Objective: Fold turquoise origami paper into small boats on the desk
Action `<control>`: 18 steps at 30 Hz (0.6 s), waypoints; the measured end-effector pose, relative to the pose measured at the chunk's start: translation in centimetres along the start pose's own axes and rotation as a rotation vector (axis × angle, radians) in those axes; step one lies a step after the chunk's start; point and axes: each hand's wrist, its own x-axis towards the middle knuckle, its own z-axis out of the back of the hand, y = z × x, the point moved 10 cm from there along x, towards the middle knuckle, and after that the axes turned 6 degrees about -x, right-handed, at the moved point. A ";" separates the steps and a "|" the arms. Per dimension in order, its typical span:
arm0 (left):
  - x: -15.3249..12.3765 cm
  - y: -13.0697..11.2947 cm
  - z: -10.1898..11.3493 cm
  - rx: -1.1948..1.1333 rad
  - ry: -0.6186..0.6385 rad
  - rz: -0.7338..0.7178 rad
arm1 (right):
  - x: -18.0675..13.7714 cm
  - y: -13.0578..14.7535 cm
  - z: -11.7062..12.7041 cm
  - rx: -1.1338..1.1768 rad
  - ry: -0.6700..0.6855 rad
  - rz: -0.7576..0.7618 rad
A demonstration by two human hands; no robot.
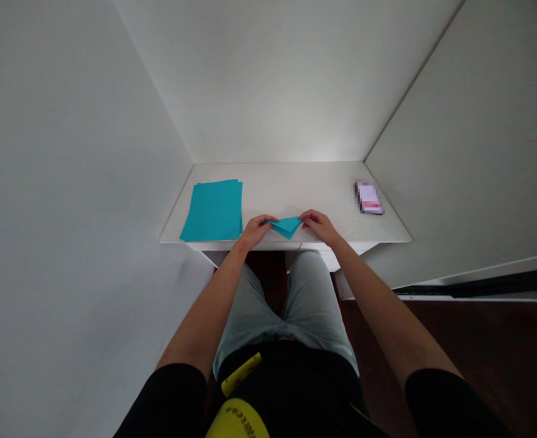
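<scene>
Between my two hands is a small piece of folded blue paper (287, 225), held near the front edge of the white desk. It looks roughly triangular, with a point toward me. My left hand (256, 229) pinches its left corner between thumb and fingers. At the opposite corner, my right hand (318, 224) has its fingertips closed on the paper. A stack of blue paper sheets (213, 210) lies flat on the desk to the left of my left hand.
The white desk (291, 185) stands against a wall, with walls or panels on both sides. A phone (369, 198), blurred by pixels, lies at its right end. Drawer fronts (268, 246) run under the front edge, above my knees.
</scene>
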 end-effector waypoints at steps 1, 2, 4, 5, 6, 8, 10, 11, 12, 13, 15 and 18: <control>-0.1 0.0 0.0 0.010 0.002 0.008 | 0.0 -0.1 0.1 0.008 -0.012 -0.009; -0.2 -0.1 0.1 0.010 0.003 0.018 | 0.0 -0.2 0.1 0.015 -0.026 -0.019; -0.3 -0.1 0.0 -0.011 0.012 0.031 | 0.0 -0.4 0.1 0.023 -0.052 -0.033; -0.3 -0.2 -0.1 -0.022 0.016 0.035 | 0.0 -0.5 0.1 0.023 -0.064 -0.034; -0.3 -0.1 -0.2 -0.027 0.022 0.037 | 0.0 -0.6 0.0 0.021 -0.075 -0.030; -0.2 0.0 -0.4 -0.022 0.034 0.032 | 0.0 -0.6 -0.3 0.020 -0.090 -0.011; -0.1 0.2 -0.8 -0.036 0.061 0.022 | 0.0 -0.6 -0.7 0.028 -0.096 0.000; -0.1 0.3 -1.0 -0.058 0.078 0.016 | 0.0 -0.6 -1.0 0.033 -0.093 -0.004; 0.0 0.5 -1.2 -0.082 0.094 0.013 | 0.1 -0.7 -1.3 0.036 -0.085 -0.016; 0.0 0.6 -1.4 -0.102 0.105 0.011 | 0.1 -0.7 -1.7 0.036 -0.072 -0.032; -0.1 0.7 -1.6 -0.125 0.109 0.013 | 0.1 -0.8 -2.5 0.015 -0.029 -0.067; -0.2 0.5 -1.4 -0.105 0.079 0.017 | 0.2 -0.7 -2.9 -0.018 0.004 -0.094</control>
